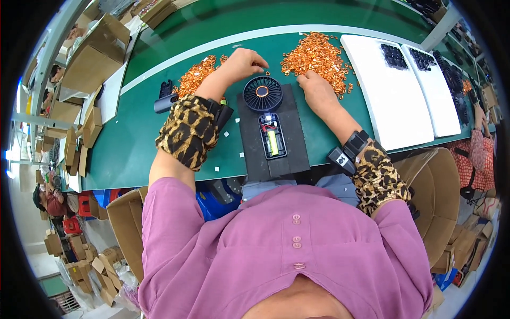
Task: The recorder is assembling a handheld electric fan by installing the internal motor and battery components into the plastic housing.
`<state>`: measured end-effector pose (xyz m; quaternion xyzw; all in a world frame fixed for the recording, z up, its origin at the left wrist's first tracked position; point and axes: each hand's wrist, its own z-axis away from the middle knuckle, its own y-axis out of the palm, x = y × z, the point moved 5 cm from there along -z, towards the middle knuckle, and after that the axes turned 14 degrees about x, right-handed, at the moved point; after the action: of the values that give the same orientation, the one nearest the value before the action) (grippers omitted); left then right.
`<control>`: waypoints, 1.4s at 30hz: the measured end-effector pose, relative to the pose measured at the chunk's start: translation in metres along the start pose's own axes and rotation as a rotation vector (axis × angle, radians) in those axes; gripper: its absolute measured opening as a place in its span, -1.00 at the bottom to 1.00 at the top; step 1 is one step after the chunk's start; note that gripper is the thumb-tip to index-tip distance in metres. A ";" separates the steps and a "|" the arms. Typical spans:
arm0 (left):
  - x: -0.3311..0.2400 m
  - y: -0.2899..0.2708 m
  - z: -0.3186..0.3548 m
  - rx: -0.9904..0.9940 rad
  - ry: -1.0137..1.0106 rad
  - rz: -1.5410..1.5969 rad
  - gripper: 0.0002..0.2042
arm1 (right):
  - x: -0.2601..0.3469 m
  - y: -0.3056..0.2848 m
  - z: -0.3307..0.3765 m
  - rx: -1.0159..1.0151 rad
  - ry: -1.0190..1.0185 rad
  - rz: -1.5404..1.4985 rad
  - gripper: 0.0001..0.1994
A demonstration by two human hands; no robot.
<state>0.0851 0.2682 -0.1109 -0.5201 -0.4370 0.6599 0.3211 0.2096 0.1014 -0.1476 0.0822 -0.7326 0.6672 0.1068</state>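
A small handheld fan (262,93) with a dark round grille and an orange-ringed hub lies on a black mat (292,117). Its handle is uncovered, showing a yellow-green battery (272,142) and red wires. Just above the grille, my left hand (241,64) hovers with loosely bent fingers apart, holding nothing visible. Close to its fingertips lies one small orange ring-shaped part (268,73). My right hand (319,94) has thumb and fingers pinched together at the near edge of a large pile of orange parts (313,56); whatever lies between the fingertips is hidden.
Another orange pile (194,77) lies beyond my left forearm, beside a dark handle-shaped piece (166,103). White foam boards (393,101) on the right carry black parts (394,56). Small white bits dot the green table (138,143). Cardboard boxes flank me; a co-worker's arm (478,117) shows far right.
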 end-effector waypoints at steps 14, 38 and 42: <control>0.014 0.014 -0.009 0.062 0.125 -0.091 -0.87 | 0.011 -0.002 0.002 -0.001 -0.054 0.130 -0.84; -0.139 0.067 0.156 -0.383 -0.164 -0.361 -0.94 | 0.063 -0.019 0.062 -0.002 -0.219 -0.316 -0.91; -0.132 0.067 0.152 -0.343 -0.255 -0.340 -0.95 | 0.064 -0.019 0.063 -0.010 -0.234 -0.306 -0.91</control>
<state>-0.0269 0.0879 -0.1068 -0.3989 -0.6601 0.5730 0.2771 0.1497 0.0383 -0.1180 0.2691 -0.7224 0.6253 0.1217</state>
